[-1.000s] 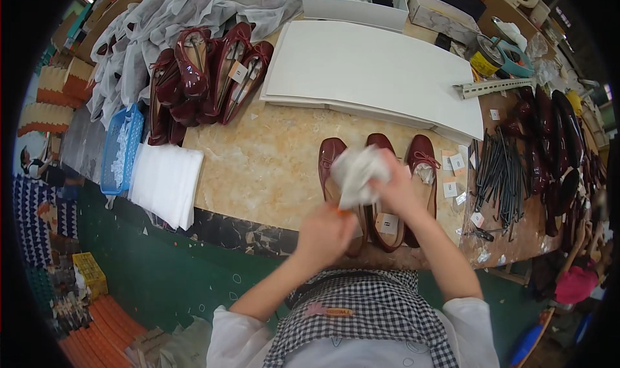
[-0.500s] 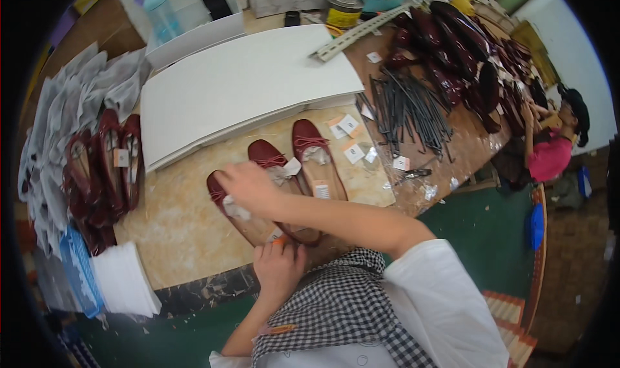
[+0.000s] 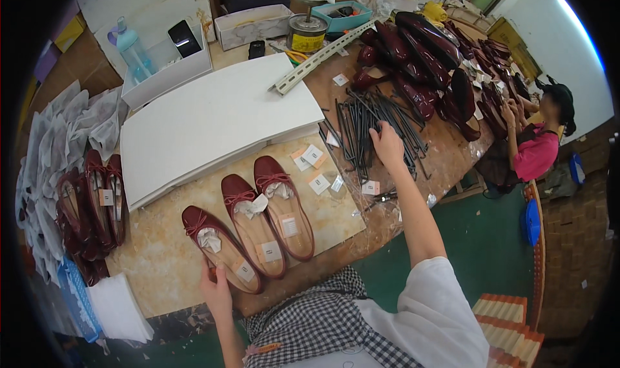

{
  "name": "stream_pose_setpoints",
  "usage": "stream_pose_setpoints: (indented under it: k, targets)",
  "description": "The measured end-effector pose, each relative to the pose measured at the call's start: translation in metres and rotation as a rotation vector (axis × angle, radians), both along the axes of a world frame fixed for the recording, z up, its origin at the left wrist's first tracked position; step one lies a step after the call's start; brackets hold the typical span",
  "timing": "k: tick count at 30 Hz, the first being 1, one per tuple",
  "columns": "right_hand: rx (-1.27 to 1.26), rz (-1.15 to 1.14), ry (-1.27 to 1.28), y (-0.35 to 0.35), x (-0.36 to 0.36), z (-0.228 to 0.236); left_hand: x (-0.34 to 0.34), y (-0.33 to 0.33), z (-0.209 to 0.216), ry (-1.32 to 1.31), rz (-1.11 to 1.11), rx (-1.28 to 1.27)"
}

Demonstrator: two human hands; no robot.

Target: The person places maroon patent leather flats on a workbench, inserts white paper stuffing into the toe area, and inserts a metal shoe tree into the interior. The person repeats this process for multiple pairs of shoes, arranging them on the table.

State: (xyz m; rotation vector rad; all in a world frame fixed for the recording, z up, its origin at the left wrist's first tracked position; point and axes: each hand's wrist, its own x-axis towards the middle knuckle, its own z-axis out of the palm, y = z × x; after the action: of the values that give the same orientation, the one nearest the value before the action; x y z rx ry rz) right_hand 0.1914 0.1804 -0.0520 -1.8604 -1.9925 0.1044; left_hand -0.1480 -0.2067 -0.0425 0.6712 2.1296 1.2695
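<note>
Three dark red ballet flats with bows stand side by side on the marbled board: a left flat (image 3: 216,242), a middle flat (image 3: 248,229) and a right flat (image 3: 284,213). White paper is stuffed in their toes, and a label lies on each insole. At the left flat's outer edge, my left hand (image 3: 217,296) has its fingers closed around a small orange-red spot that I cannot make out. My right hand (image 3: 389,147) reaches into a pile of thin dark rods (image 3: 361,132), thumb and fingers pinched on a rod.
White sheets (image 3: 213,119) are stacked behind the flats. Several small labels (image 3: 313,156) lie right of them. Glossy dark red shoes (image 3: 420,51) are heaped at the far right; a co-worker (image 3: 539,142) sits beyond. More flats (image 3: 97,194) and grey wrapped bundles (image 3: 61,129) are at left.
My right hand has left the left flat and moved right to the rods. My left hand has shifted left along the table edge. The view has shifted too.
</note>
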Motion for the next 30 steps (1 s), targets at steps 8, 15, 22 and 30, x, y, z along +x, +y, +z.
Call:
stream_pose_setpoints:
  k: [8,15,22,30]
  targets:
    - [-0.198,-0.082,-0.214,0.073,-0.048,0.007,0.001,0.008,-0.001,0.024,-0.037,0.103]
    - [-0.570,-0.001,-0.058,0.116,-0.055,0.002,0.003,0.007,-0.006,0.041,0.018,0.078]
    - [-0.398,0.389,0.428,0.140,-0.015,-0.014,0.002,0.009,-0.013,0.069,-0.003,0.094]
    - [-0.253,0.646,0.727,0.114,-0.045,0.115,0.002,0.007,-0.010,0.043,0.004,0.109]
